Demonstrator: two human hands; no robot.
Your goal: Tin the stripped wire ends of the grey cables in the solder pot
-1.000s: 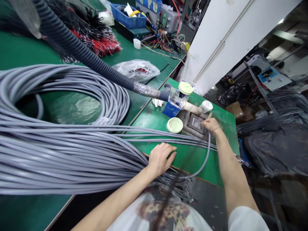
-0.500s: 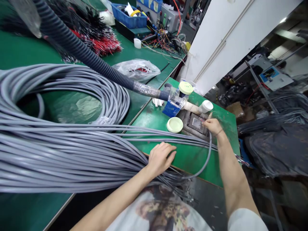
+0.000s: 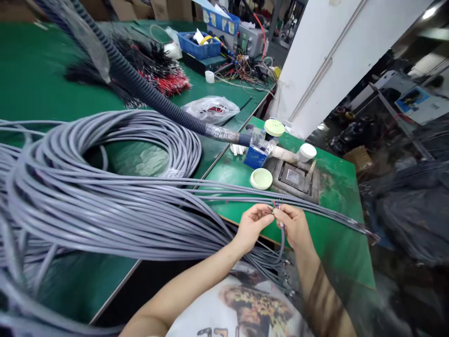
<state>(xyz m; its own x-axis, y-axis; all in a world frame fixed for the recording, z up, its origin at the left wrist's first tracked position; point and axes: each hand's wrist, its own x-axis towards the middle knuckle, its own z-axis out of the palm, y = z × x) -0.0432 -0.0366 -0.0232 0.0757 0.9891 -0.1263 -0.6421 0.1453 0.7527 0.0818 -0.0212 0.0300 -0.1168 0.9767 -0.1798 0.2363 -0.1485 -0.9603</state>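
My right hand (image 3: pixel 293 225) grips the end of a grey cable (image 3: pixel 282 241), whose thin coloured wires (image 3: pixel 275 205) stick out above the fingertips. My left hand (image 3: pixel 253 224) meets it from the side, thumb and fingers pinched on one of the dark wires. The cable curves down from my right hand toward a bundle of other cable ends at the table's near edge. Just beyond both hands, several grey cables (image 3: pixel 315 209) run across the green table. Behind these sits a solder pot (image 3: pixel 293 178) with a shiny square surface.
A large coil of grey cable (image 3: pixel 115 206) covers the left side. A dark ribbed hose (image 3: pixel 157 100) slants down to the pot. Near it stand a pale green lid (image 3: pixel 261 179), a blue box (image 3: pixel 255 157) and a white cup (image 3: pixel 307 152). A white pillar (image 3: pixel 315 61) rises behind.
My right hand has drawn the cable end back from the solder pot toward my body. My left hand has moved right and closed on a wire at that end.
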